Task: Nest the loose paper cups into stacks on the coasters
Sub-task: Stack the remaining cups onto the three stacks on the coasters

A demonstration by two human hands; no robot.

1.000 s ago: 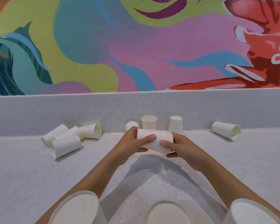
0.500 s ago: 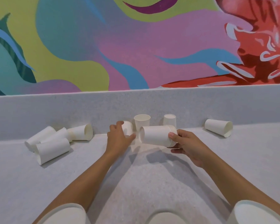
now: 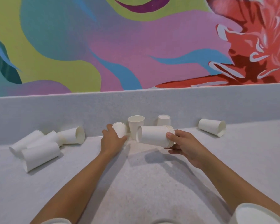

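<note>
Cups: 4 lying left (image 3: 40,155) | right hand (image 3: 187,147) gripping stack (image 3: 153,135) | left hand (image 3: 111,140) grasping 1 cup (image 3: 120,130)

Three white cups (image 3: 257,214) are cut off by the bottom edge.

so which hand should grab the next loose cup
Left, likely. The left hand already rests on the small cup by the wall, while the right hand is occupied holding the nested stack sideways.

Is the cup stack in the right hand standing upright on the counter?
No, the right hand holds the cup stack sideways, lifted off the counter.
</note>
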